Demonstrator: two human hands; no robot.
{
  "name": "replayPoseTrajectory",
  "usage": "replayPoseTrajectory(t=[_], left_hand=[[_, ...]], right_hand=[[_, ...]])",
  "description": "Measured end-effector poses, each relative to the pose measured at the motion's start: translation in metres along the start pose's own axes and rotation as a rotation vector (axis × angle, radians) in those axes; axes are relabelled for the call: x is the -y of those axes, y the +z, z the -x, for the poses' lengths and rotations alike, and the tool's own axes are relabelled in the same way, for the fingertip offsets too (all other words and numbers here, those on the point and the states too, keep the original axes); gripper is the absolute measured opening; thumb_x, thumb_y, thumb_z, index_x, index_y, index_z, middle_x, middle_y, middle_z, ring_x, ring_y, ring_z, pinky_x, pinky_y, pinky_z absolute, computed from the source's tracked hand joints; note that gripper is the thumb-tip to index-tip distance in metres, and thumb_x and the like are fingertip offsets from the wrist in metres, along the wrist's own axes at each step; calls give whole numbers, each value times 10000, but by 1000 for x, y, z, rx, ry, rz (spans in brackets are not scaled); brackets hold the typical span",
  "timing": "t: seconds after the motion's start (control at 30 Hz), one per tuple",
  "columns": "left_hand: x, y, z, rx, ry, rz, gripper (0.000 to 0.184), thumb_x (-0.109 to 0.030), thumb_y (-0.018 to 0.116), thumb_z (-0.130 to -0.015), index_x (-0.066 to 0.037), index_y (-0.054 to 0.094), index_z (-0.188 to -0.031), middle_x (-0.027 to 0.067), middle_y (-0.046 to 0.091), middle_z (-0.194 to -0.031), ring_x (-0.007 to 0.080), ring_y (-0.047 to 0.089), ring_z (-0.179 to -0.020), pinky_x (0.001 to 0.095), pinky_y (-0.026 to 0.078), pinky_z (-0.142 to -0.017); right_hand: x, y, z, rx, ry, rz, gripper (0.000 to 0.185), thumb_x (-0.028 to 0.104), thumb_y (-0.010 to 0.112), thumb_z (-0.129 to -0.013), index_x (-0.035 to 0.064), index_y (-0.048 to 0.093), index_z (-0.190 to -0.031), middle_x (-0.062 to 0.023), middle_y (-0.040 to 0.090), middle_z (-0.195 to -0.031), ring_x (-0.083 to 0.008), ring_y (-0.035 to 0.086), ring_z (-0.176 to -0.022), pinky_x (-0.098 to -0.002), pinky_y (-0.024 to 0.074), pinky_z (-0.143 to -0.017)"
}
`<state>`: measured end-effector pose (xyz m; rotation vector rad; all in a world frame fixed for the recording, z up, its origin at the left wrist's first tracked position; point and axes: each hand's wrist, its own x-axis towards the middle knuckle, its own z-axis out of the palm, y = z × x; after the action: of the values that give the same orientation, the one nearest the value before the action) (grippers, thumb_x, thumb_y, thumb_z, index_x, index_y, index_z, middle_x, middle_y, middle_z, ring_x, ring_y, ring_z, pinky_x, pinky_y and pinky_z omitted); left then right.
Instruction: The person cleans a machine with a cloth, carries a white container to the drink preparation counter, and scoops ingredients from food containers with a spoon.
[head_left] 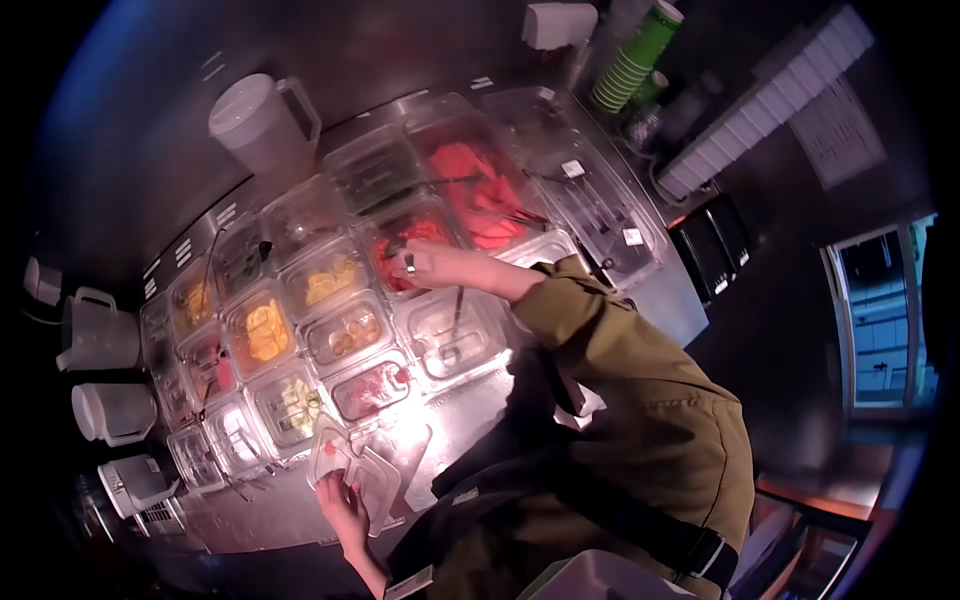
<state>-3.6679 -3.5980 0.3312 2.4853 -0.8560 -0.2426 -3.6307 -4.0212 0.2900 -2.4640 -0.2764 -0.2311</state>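
Observation:
My right hand (425,264) reaches into a clear tub of red chopped pieces (408,226) in the middle of the counter. Its fingers are closed low over the pieces; what they pinch is hidden. A small dark item shows at the fingers, too blurred to name. Near the front edge, my left hand (343,503) grips a clear plastic takeaway container (372,482) by its near side. A small red piece lies in it. Close to this container stand a tub of pale green and white pieces (293,408) and a tub of dark pink pieces (368,391).
Several clear tubs surround my hands, including yellow chunks (264,333) and large red slices (478,190). White pitchers (262,120) stand along the back and left. Green stacked cups (633,62) and a long white stack (765,105) are at the upper right.

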Motion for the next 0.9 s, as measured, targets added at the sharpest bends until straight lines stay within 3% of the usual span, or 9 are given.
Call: replayPoseTrajectory(t=[0.17,0.27,0.37,0.5,0.6,0.7,0.73,0.83,0.9], left_hand=[[-7,-11,-11,27,22,-14,304,15,583,-674,9,504,-968,160,495,-914,341,459,-863,393,373,-750],[-6,-8,-3,17,7,-35,312,21,577,-666,16,506,-969,163,495,-916,348,459,-865,404,371,-750],[-3,0,-7,64,58,-99,303,15,578,-667,21,508,-962,164,495,-913,352,456,-869,413,368,-757],[-6,-2,-1,52,36,-16,292,15,581,-663,22,507,-945,167,499,-919,355,457,-879,413,367,-767],[-11,-4,-4,62,25,-66,282,18,580,-660,19,507,-933,165,501,-921,353,457,-873,413,367,-765],[-6,-6,-3,32,63,-74,284,17,582,-656,15,506,-930,162,500,-907,351,457,-870,411,366,-761],[-6,-6,-2,16,66,-43,291,12,585,-652,14,505,-931,163,501,-897,351,457,-867,410,368,-758],[-10,-4,1,-14,31,-67,290,13,581,-653,13,504,-933,163,500,-895,352,457,-864,407,369,-757],[-8,-1,2,11,20,-52,287,15,576,-656,13,505,-933,164,498,-900,351,456,-864,406,370,-756]], right_hand=[[-7,8,-4,-130,118,-56,172,104,489,-713,-33,577,-768,-241,555,-662,-358,575,-626,-420,453,-543],[-6,-3,9,-178,244,121,114,71,487,-721,-13,562,-700,-219,535,-624,-390,548,-618,-450,444,-586],[-13,14,14,41,385,107,209,120,485,-727,-58,585,-773,-270,572,-788,-375,579,-743,-427,472,-661],[18,-16,15,-96,406,11,189,124,534,-692,-44,602,-743,-237,579,-753,-360,583,-726,-420,475,-657],[-6,12,12,123,364,48,188,136,535,-694,-35,608,-725,-216,590,-769,-361,583,-730,-420,473,-665],[-21,11,3,134,-119,404,209,148,482,-763,-17,588,-690,-222,564,-696,-381,555,-682,-446,444,-656],[7,-4,1,-68,296,85,236,178,471,-784,-24,593,-780,-212,580,-754,-370,562,-717,-436,443,-696],[-14,29,-4,-63,354,66,276,197,460,-789,-18,570,-923,-226,579,-808,-367,561,-759,-426,441,-716],[-17,19,-16,113,381,13,306,205,447,-794,-39,549,-950,-253,569,-812,-371,557,-777,-422,440,-721]])
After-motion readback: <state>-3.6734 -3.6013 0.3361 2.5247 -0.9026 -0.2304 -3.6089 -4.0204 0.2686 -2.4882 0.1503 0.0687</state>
